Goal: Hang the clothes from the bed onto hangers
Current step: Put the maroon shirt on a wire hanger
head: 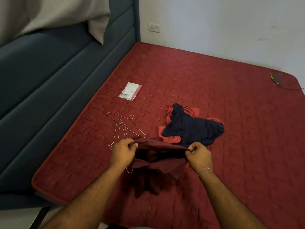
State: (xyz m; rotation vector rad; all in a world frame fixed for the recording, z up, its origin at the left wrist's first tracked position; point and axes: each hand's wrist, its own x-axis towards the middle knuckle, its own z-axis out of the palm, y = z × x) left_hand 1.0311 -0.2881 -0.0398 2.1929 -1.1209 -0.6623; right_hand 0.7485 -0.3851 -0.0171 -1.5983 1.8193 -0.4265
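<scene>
The maroon garment (156, 156) hangs over the bed's (231, 146) near edge, stretched wide, probably to open it for a hanger; the left hand (123, 152) pinches its edge at nine o'clock, the right hand (198, 155) at three; wire hangers (122, 128) lie at eleven, a navy garment (193, 129) at one

My two forearms are bare, sleeveless in view; a thin beaded bracelet (205, 170) circles my right wrist.

A bedroom — red quilted mattress (206, 83), padded headboard (66, 66), pillow (54, 15).
</scene>
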